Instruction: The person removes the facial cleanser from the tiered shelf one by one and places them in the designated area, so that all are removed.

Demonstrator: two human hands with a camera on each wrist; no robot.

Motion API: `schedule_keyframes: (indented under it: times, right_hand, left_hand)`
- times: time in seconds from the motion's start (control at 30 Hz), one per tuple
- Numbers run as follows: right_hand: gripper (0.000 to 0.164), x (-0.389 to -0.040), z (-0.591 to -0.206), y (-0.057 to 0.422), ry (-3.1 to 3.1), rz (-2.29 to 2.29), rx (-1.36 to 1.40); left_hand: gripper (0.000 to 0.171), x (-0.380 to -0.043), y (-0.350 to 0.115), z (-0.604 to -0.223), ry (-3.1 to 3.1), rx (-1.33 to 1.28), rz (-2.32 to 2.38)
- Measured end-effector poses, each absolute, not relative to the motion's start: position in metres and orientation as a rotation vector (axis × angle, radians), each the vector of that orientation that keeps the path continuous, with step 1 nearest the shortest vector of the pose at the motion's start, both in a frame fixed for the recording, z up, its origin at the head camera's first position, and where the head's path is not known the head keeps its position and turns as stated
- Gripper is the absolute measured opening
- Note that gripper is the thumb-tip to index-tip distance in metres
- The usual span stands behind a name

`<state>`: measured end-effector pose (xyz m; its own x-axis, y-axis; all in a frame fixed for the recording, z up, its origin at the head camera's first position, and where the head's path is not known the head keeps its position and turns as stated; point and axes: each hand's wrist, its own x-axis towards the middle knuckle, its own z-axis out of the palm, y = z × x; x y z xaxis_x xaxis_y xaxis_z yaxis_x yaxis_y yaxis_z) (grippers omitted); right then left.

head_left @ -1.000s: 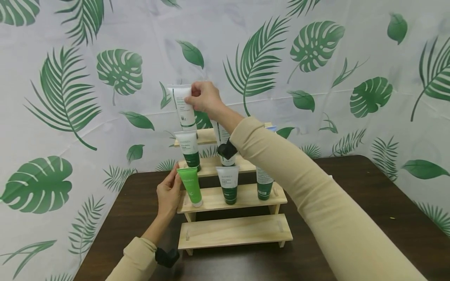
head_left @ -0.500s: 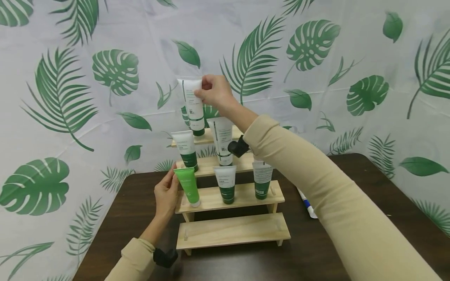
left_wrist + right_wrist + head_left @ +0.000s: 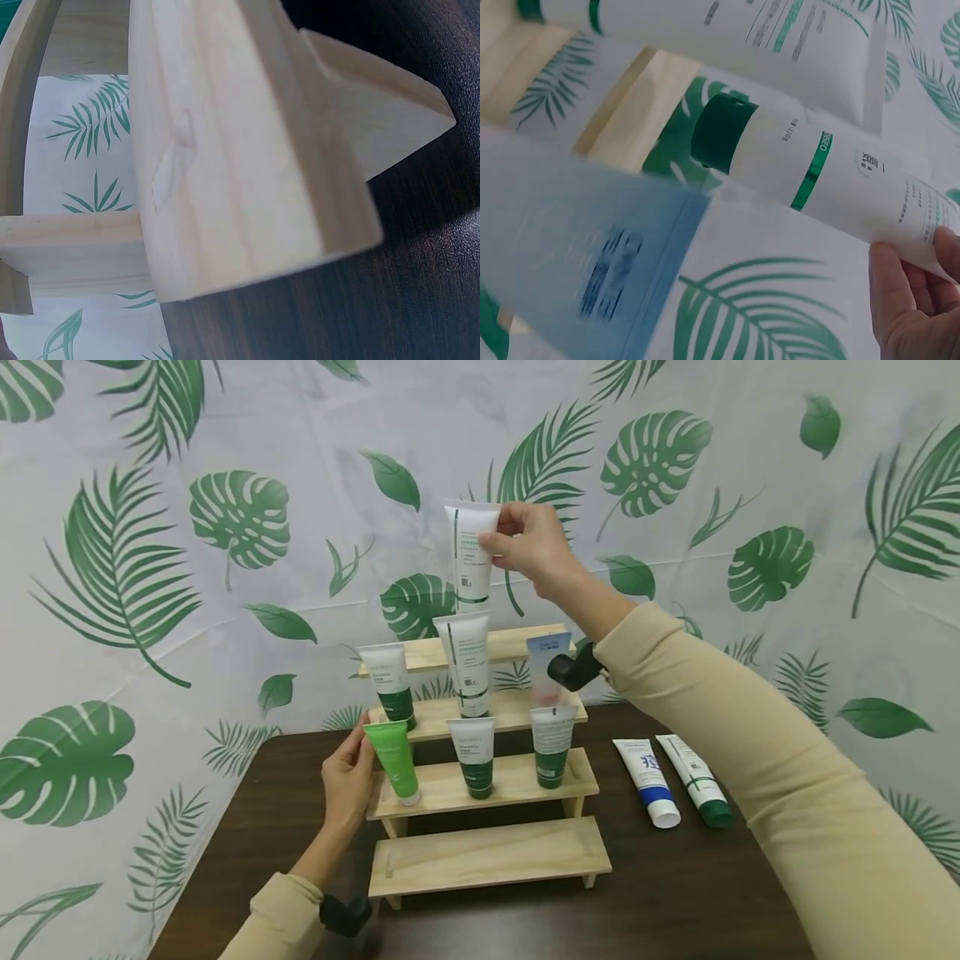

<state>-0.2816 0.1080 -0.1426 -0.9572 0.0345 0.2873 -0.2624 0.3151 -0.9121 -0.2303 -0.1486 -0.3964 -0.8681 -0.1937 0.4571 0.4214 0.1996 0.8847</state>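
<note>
High over the top shelf of a wooden tiered stand (image 3: 491, 856), my right hand (image 3: 536, 543) pinches a white squeeze tube (image 3: 468, 556) near its flat end. In the right wrist view the tube's dark green cap (image 3: 721, 135) points away from the fingers and hangs clear of the shelf wood. My left hand (image 3: 348, 781) holds the stand's left side, beside a bright green tube (image 3: 395, 764). The left wrist view shows mostly a shelf end (image 3: 225, 165). A similar white tube (image 3: 467, 664) stands on the second shelf from the top, overlapped by the held tube's lower end.
On that second shelf also stand a white-and-green tube (image 3: 388, 681) and a blue-pink tube (image 3: 546, 656). Two more tubes (image 3: 472, 756) (image 3: 553, 747) share the shelf below with the green one. A blue-banded tube (image 3: 647, 777) and a green-capped tube (image 3: 692, 772) lie on the dark table (image 3: 660, 893).
My right hand has carried the white tube rightward and up, from the top shelf's left end to its middle. The left hand stays at the stand's side. Two lying tubes have come into sight.
</note>
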Motion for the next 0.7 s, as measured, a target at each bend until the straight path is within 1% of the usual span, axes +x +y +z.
schedule_keyframes:
  times: [0.17, 0.33, 0.5, 0.63, 0.7]
  right_hand:
    - [0.033, -0.275, -0.142, 0.135, -2.314, 1.673, 0.160]
    - [0.031, -0.269, -0.145, 0.161, -2.289, 1.643, 0.139]
    - [0.026, -0.263, -0.153, 0.191, -2.255, 1.632, 0.117]
    - [0.030, -0.258, -0.161, 0.215, -2.255, 1.644, 0.065]
    - [0.031, -0.255, -0.166, 0.227, -2.238, 1.673, 0.044]
  left_hand:
    - [0.036, -0.217, -0.143, -0.380, -2.022, -0.214, -1.709]
    - [0.035, -0.211, -0.140, -0.372, -2.042, -0.181, -1.707]
    - [0.034, -0.209, -0.139, -0.372, -2.042, -0.175, -1.708]
    - [0.034, -0.211, -0.139, -0.374, -2.037, -0.166, -1.719]
    - [0.034, -0.217, -0.141, -0.382, -2.033, -0.168, -1.717]
